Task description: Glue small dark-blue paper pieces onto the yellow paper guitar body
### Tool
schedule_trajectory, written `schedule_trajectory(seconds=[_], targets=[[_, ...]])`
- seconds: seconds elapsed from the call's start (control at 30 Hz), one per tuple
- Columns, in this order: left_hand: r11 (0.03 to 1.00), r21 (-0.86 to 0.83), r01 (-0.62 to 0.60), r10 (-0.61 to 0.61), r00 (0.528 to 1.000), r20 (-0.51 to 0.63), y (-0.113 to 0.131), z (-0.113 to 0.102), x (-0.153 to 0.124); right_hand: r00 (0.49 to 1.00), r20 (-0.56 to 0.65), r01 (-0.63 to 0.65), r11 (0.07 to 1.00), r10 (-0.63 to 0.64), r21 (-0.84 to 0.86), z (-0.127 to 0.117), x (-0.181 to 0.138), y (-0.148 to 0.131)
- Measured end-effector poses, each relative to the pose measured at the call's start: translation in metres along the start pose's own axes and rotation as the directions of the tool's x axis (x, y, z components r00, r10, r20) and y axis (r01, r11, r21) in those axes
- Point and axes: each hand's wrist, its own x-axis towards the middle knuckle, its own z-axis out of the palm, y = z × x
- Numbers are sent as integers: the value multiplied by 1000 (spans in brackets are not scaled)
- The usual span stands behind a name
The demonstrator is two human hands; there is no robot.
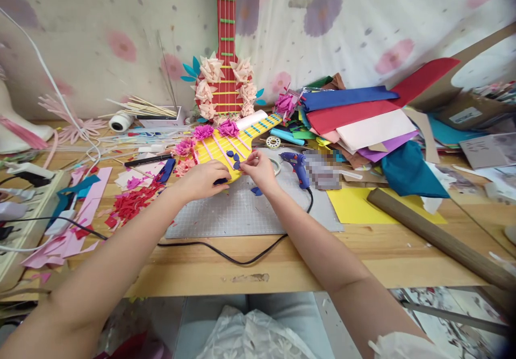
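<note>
Mid-placement, I judge: my right hand [260, 170] pinches a small dark-blue paper petal [237, 164] onto the yellow cardboard toy guitar [217, 152] lying on the grey cutting mat [242, 216], my left hand [201, 180] curled gripping its lower edge; pressing calls for lightness, blue glue gun [296, 164] close right, bare mat nearer me.

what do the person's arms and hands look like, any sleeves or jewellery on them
Both hands are bare, with no gloves: the left hand and the right hand show no ring, watch or bracelet that I can see. The forearms are uncovered as far as they show. A white sleeve of crinkled fabric appears only at the right upper arm.
</note>
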Motion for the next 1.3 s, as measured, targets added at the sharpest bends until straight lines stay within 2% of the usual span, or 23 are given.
schedule_trajectory(seconds=[0.13, 0.27, 0.33, 0.43, 0.5, 0.57, 0.63, 0.73, 0.83, 1.0, 1.17, 1.3], targets=[[992, 123, -37, 46, 996, -71, 0, -1, -17, 992, -15, 121, 986, -123, -119, 14, -1, 2], [991, 126, -52, 68, 989, -128, 4, 2, -31, 983, -24, 173, 969, -180, -174, 23, 0, 3], [998, 61, 28, -14, 976, -216, 3, 3, -32, 981, -30, 183, 968, -191, -171, 26, 2, 3], [967, -110, 230, -255, 906, -338, -2, 2, -26, 981, -60, 175, 974, -186, -147, 26, 6, 3], [921, -211, 327, -381, 869, -314, -6, 1, -20, 983, -75, 157, 979, -167, -132, 25, 9, 3], [882, -280, 381, -446, 865, -229, -8, 0, -14, 986, -75, 141, 982, -151, -128, 24, 11, 3], [855, -324, 405, -472, 867, -159, -7, -1, -11, 986, -64, 143, 981, -152, -133, 23, 14, 4], [844, -333, 421, -485, 863, -137, 1, -2, -12, 984, -39, 169, 975, -176, -145, 24, 17, 3], [891, -221, 397, -435, 885, -164, 15, 0, -18, 979, 26, 205, 966, -204, -157, 24, 20, 1], [972, 52, 231, -209, 942, -263, 33, 21, -33, 942, 220, 288, 948, -254, -137, 25, 26, -4], [955, 254, 152, -67, 947, -315, 34, 46, -42, 864, 412, 367, 923, -291, -118, 24, 31, -7], [932, 344, 112, 10, 942, -335, 31, 55, -44, 804, 506, 441, 884, -311, -157, 21, 30, -10]])
